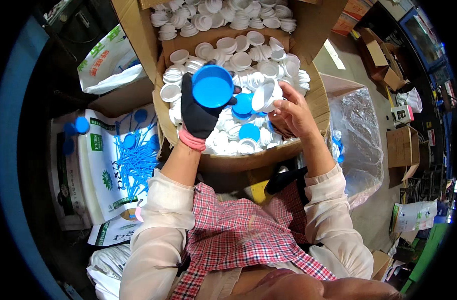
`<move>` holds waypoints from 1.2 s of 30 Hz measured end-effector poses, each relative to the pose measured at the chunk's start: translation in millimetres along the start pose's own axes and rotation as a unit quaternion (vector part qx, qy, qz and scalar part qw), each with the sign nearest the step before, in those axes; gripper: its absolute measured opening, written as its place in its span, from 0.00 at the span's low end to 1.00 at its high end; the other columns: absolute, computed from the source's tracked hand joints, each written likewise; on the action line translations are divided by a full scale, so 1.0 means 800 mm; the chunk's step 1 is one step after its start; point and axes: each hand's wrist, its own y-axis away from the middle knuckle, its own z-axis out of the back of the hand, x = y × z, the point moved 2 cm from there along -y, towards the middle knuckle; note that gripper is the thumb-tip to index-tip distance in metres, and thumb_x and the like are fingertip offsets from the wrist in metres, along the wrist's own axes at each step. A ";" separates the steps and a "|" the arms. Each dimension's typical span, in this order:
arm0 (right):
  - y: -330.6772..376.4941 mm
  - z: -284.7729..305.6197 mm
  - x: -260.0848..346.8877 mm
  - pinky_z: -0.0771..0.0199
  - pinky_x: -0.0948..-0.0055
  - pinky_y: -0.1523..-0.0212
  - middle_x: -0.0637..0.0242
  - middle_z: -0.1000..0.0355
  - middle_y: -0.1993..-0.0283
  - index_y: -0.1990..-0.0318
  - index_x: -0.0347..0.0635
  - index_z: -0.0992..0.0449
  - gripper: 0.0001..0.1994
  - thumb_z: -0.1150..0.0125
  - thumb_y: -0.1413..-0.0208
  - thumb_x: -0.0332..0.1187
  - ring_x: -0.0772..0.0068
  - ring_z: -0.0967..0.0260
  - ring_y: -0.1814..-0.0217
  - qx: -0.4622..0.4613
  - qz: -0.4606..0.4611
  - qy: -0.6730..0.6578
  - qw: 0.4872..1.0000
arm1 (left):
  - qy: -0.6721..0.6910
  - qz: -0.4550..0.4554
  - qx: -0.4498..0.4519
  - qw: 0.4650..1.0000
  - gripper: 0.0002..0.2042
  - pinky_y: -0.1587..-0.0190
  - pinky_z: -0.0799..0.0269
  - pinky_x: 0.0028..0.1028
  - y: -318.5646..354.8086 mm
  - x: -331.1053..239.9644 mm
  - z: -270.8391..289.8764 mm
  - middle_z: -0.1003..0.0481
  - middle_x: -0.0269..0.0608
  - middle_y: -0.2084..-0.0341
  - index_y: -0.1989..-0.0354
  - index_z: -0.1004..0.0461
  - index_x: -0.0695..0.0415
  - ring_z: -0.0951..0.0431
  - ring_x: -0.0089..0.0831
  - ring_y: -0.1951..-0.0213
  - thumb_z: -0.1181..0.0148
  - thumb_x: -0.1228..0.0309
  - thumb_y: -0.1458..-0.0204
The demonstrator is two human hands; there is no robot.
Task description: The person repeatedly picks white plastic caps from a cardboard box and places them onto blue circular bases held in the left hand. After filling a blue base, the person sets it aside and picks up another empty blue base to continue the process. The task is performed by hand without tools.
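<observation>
The cardboard box (316, 95) sits straight ahead of me, with a heap of caps (248, 60) in it. Behind it stands a second box (133, 30), also holding caps. My left hand (198, 112) is over the near box's left side, holding a cup-shaped lid (212, 86); my right hand (291, 112) is over its right side, holding a small funnel-shaped piece (266, 96). Between my hands, more lids (243, 107) lie on the heap. To my left, a printed sack (106, 165) lies flat with stick pieces (136, 157) on it. To my right stands a plastic bag (363, 135).
</observation>
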 end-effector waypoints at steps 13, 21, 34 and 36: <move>0.010 -0.029 0.014 0.31 0.82 0.69 0.66 0.36 0.52 0.43 0.42 0.33 0.31 0.29 0.58 0.28 0.79 0.36 0.63 -0.088 0.268 0.344 0.895 | -0.345 -0.056 -0.025 0.937 0.29 0.42 0.33 0.39 0.006 0.032 0.029 0.31 0.49 0.46 0.37 0.44 0.58 0.27 0.41 0.47 0.48 0.54 0.41; 0.023 -0.075 0.026 0.30 0.75 0.68 0.62 0.36 0.57 0.43 0.41 0.31 0.32 0.26 0.60 0.31 0.72 0.34 0.65 -0.037 0.321 0.445 0.835 | -0.132 0.039 0.038 0.990 0.28 0.40 0.35 0.37 0.015 0.050 -0.009 0.34 0.45 0.43 0.35 0.44 0.55 0.32 0.38 0.42 0.62 0.49 0.36; 0.023 -0.076 0.023 0.27 0.67 0.56 0.58 0.37 0.53 0.43 0.42 0.31 0.32 0.28 0.60 0.29 0.60 0.31 0.54 -0.029 0.313 0.462 0.829 | -0.072 0.079 0.007 0.994 0.29 0.44 0.31 0.31 0.016 0.054 -0.012 0.32 0.40 0.46 0.35 0.42 0.54 0.29 0.33 0.46 0.61 0.46 0.37; 0.024 -0.076 0.023 0.27 0.67 0.56 0.58 0.37 0.53 0.43 0.42 0.31 0.32 0.28 0.60 0.28 0.60 0.31 0.54 -0.030 0.311 0.465 0.828 | -0.068 0.082 0.009 0.994 0.29 0.45 0.31 0.30 0.015 0.055 -0.010 0.32 0.40 0.46 0.36 0.41 0.54 0.29 0.32 0.46 0.60 0.46 0.37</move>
